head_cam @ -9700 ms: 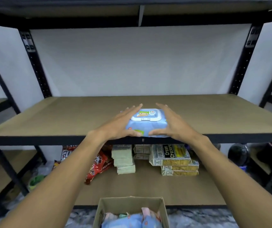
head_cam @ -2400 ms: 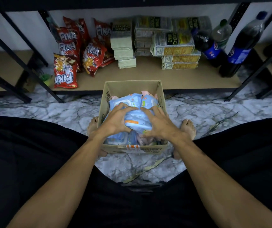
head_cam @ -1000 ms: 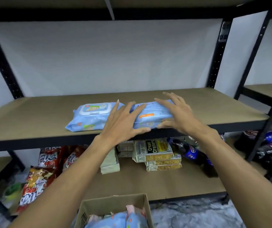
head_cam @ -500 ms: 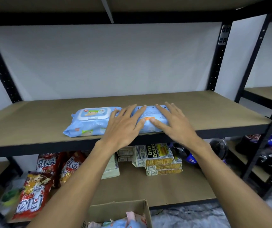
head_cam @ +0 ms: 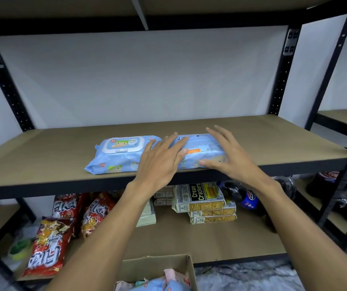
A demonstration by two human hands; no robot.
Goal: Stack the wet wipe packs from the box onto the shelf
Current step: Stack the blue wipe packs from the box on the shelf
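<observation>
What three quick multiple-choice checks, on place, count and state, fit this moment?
1. The right wipe pack lies: A beside the left wipe pack on the middle shelf; B on top of it; C beneath it.
2. Wipe packs on that shelf: A one; B four; C two.
3. The left hand and right hand are: A fists; B open, fingers straight; C clasped together.
Key: A, both lie flat side by side; C, two blue packs show; B, straight fingers spread over the right pack.
</observation>
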